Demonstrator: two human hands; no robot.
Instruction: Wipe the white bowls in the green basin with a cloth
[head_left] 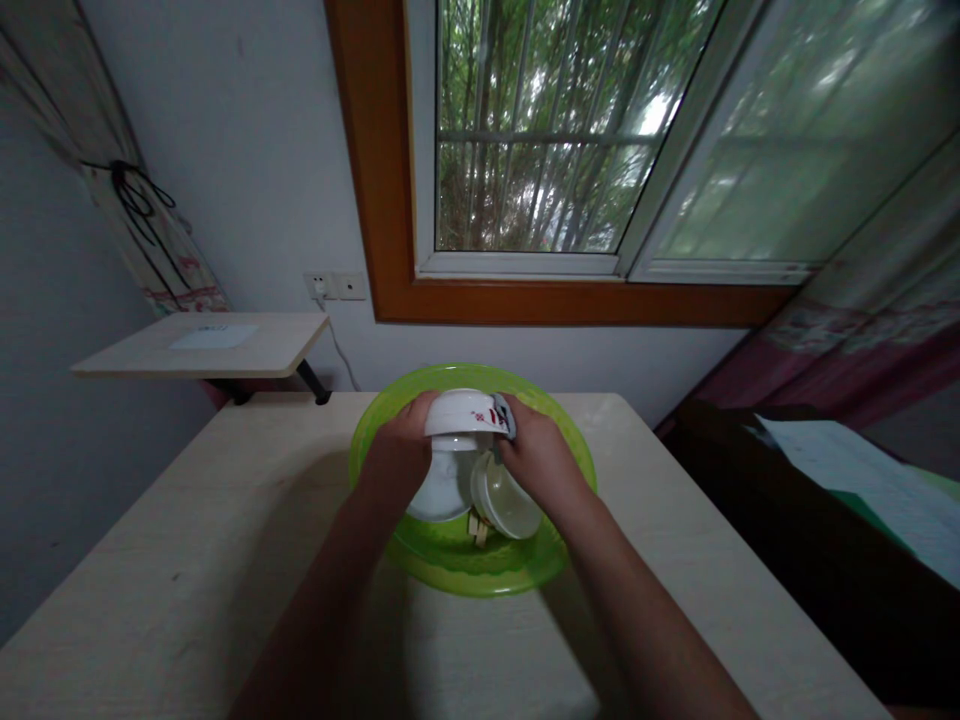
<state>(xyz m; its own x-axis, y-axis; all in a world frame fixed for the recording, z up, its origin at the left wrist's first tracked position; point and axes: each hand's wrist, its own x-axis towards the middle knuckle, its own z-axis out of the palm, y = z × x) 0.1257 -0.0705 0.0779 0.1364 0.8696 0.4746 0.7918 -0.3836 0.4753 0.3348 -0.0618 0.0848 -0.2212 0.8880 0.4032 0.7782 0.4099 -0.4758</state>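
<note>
Over a green basin [442,580], a white bowl [459,412] with a red pattern is held tilted on its side. My left hand [401,450] is closed on the bowl's left edge. My right hand [538,452] is closed at the bowl's right edge, with a grey cloth [505,415] pressed between its fingers and the rim. In the basin below lie a white plate or dish [442,490], partly hidden by the held bowl, and white bowls [514,500] leaning to the right. The ends of what look like wooden chopsticks [478,530] stick out beneath them.
The basin stands on a light wooden table [165,580] near its far edge. A small raised shelf [225,345] with a paper on it is at the back left, near a wall socket [334,286] and its cable. Papers [862,480] lie on a dark surface at right.
</note>
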